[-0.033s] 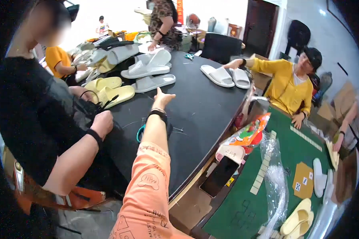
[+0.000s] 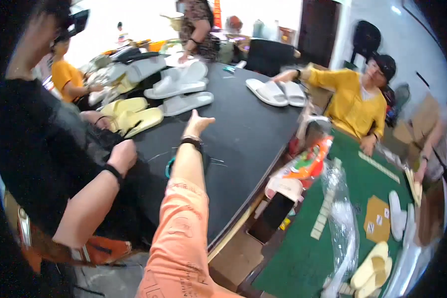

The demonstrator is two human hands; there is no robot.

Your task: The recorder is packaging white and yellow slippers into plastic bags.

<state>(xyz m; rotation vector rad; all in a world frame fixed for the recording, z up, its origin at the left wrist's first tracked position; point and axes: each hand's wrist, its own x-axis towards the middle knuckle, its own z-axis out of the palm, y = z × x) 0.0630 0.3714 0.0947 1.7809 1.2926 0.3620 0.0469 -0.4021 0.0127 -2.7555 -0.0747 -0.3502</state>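
My left hand [image 2: 198, 124] reaches out over the black table [image 2: 233, 174], its thumb raised and its fingers stretched to the right. It holds nothing. Just beyond it lies a pale grey slide sandal [image 2: 187, 103], apart from the fingers as far as I can see. More grey slides [image 2: 176, 85] are stacked behind that one. Two pale yellow slides [image 2: 141, 122] rest to the left of my hand. A teal loop handle [image 2: 170, 168] shows beside my forearm, the rest hidden beneath it. My right hand is out of view.
At left a person in black [image 2: 121, 156] has both hands near the yellow slides. Across the table a person in yellow [image 2: 357, 97] reaches to two white slides [image 2: 270, 93]. A green table [image 2: 293, 263] at right bears clear plastic wrap [image 2: 342, 218] and yellow slides [image 2: 372, 268].
The whole scene has shifted slightly left and up in the picture, with some blur. My left hand stays outstretched in much the same pose.
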